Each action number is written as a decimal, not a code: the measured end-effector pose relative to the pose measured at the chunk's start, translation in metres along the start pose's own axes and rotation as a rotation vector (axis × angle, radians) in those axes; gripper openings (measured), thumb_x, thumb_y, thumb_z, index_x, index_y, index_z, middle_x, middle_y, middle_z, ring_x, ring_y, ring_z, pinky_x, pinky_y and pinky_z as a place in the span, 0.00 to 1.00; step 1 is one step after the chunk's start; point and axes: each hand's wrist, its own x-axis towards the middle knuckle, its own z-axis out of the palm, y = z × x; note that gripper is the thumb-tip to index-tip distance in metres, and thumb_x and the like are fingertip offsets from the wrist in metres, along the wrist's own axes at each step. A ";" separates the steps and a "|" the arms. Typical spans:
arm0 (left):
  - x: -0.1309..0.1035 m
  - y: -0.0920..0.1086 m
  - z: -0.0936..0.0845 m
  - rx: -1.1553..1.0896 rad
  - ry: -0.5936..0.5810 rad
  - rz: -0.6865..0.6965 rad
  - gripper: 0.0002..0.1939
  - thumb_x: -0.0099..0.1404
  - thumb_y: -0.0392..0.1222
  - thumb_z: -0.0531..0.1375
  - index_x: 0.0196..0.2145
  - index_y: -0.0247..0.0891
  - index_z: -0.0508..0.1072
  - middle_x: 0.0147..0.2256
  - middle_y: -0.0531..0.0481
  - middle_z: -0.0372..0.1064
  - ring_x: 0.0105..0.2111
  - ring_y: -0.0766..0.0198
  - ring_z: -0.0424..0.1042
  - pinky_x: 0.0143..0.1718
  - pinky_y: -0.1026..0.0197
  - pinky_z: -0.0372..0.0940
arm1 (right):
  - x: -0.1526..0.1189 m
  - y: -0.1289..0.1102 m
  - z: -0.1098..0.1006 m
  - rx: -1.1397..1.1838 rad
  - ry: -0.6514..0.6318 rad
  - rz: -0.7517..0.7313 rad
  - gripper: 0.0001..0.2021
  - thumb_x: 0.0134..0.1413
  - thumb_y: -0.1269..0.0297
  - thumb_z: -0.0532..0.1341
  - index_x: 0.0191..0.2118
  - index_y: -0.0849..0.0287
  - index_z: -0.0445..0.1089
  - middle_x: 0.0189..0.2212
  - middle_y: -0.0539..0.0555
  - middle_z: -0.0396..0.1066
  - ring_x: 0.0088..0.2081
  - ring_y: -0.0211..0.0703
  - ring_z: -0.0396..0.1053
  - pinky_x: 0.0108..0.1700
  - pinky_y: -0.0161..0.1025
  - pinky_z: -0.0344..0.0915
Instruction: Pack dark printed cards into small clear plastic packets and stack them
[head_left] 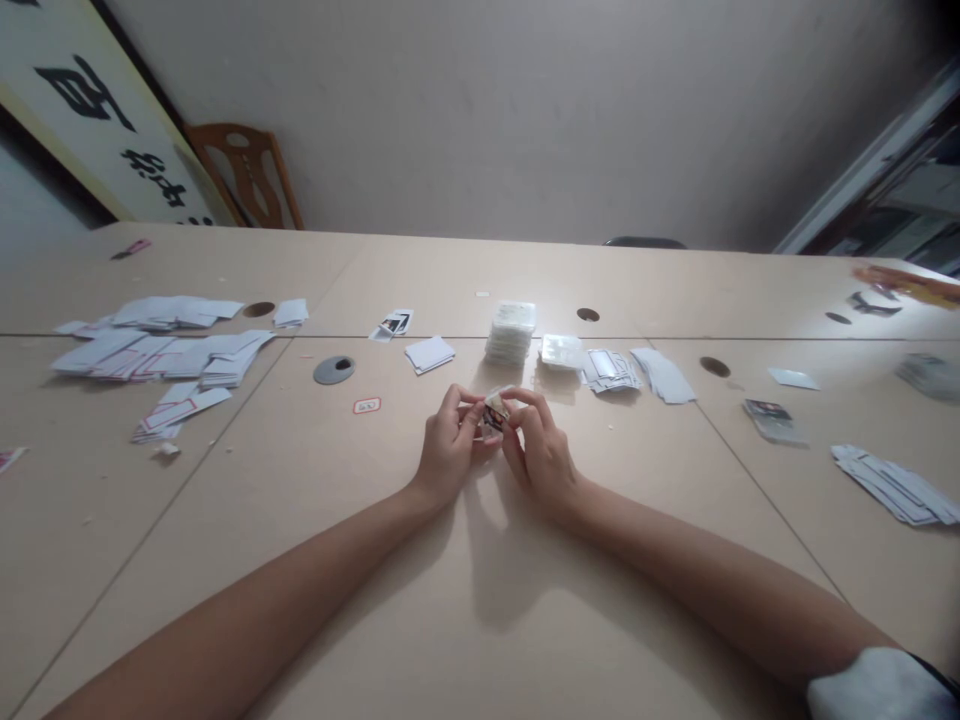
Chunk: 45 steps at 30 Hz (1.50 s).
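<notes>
Over the middle of the table, my left hand [448, 445] pinches the left side of a small dark picture card [495, 412], which seems to have clear plastic around it. My right hand [541, 445] has its fingers closed on the card's right side. Fingers cover part of the card. Just beyond the hands rises a tall stack of clear plastic cases [511, 335], with a lower stack of clear cases [562, 352] to its right. White cards [430, 355] lie in a small pile to the left, with photo cards [394, 323] behind them.
White paper slips [161, 355] spread over the table's left. Framed cards [611, 371] and a fan of white cards [664, 375] lie right of the cases. Farther right are a case with a picture [776, 423] and more white slips [896, 485]. A grey cable-hole cover [334, 370] sits left.
</notes>
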 end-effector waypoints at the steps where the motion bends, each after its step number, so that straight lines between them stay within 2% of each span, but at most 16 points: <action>1: 0.000 0.000 0.000 0.004 -0.001 0.001 0.15 0.65 0.54 0.60 0.37 0.39 0.64 0.28 0.53 0.72 0.27 0.64 0.76 0.27 0.64 0.73 | 0.000 0.000 0.000 0.000 0.002 0.002 0.06 0.64 0.74 0.50 0.41 0.55 0.56 0.48 0.64 0.66 0.43 0.46 0.73 0.34 0.39 0.70; 12: 0.000 0.001 0.001 -0.036 -0.006 -0.041 0.16 0.65 0.53 0.60 0.38 0.39 0.64 0.30 0.52 0.74 0.29 0.63 0.77 0.29 0.63 0.75 | 0.003 0.004 -0.002 -0.026 0.050 0.037 0.03 0.65 0.70 0.51 0.38 0.55 0.57 0.44 0.61 0.68 0.42 0.47 0.72 0.31 0.38 0.69; 19: 0.000 0.006 0.002 -0.102 0.027 -0.098 0.16 0.64 0.52 0.62 0.37 0.38 0.64 0.34 0.49 0.75 0.31 0.63 0.78 0.32 0.59 0.77 | 0.002 0.011 -0.005 0.086 0.110 0.236 0.03 0.62 0.69 0.55 0.36 0.56 0.63 0.44 0.56 0.63 0.44 0.45 0.69 0.42 0.45 0.74; 22: 0.000 0.009 0.002 -0.141 0.023 -0.129 0.17 0.63 0.52 0.62 0.38 0.37 0.64 0.36 0.48 0.75 0.32 0.61 0.79 0.32 0.59 0.77 | 0.006 0.014 -0.007 0.124 0.125 0.340 0.04 0.62 0.67 0.57 0.34 0.56 0.65 0.42 0.55 0.61 0.41 0.42 0.68 0.35 0.40 0.74; 25: -0.001 0.010 0.002 -0.169 0.019 -0.143 0.18 0.62 0.53 0.63 0.38 0.38 0.63 0.37 0.47 0.75 0.31 0.61 0.79 0.31 0.59 0.77 | 0.009 0.016 -0.009 0.120 0.113 0.400 0.05 0.61 0.65 0.59 0.33 0.57 0.66 0.41 0.54 0.62 0.38 0.41 0.68 0.27 0.35 0.71; 30: -0.001 0.010 0.002 -0.170 0.013 -0.155 0.19 0.61 0.54 0.63 0.38 0.38 0.63 0.36 0.48 0.76 0.30 0.61 0.79 0.30 0.59 0.77 | 0.011 0.020 -0.010 0.149 0.106 0.417 0.05 0.61 0.65 0.59 0.32 0.57 0.66 0.40 0.54 0.63 0.37 0.40 0.68 0.26 0.33 0.70; 35: -0.002 0.011 0.002 -0.165 0.009 -0.155 0.20 0.61 0.55 0.64 0.39 0.37 0.63 0.36 0.48 0.76 0.29 0.61 0.79 0.30 0.59 0.77 | 0.012 0.023 -0.009 0.196 0.101 0.435 0.07 0.61 0.65 0.59 0.31 0.57 0.65 0.36 0.52 0.64 0.31 0.36 0.67 0.27 0.33 0.70; 41: -0.002 0.011 0.002 -0.158 -0.002 -0.138 0.19 0.62 0.54 0.63 0.38 0.37 0.64 0.34 0.50 0.75 0.27 0.64 0.78 0.29 0.60 0.77 | 0.014 0.025 -0.009 0.206 0.102 0.435 0.07 0.60 0.66 0.59 0.29 0.57 0.65 0.32 0.50 0.63 0.30 0.37 0.65 0.28 0.34 0.70; 45: -0.002 0.010 0.001 -0.144 -0.011 -0.137 0.18 0.62 0.54 0.63 0.38 0.38 0.63 0.34 0.49 0.76 0.29 0.63 0.79 0.29 0.59 0.77 | 0.013 0.026 -0.008 0.202 0.098 0.444 0.08 0.59 0.66 0.59 0.29 0.57 0.64 0.30 0.49 0.62 0.29 0.36 0.65 0.28 0.34 0.69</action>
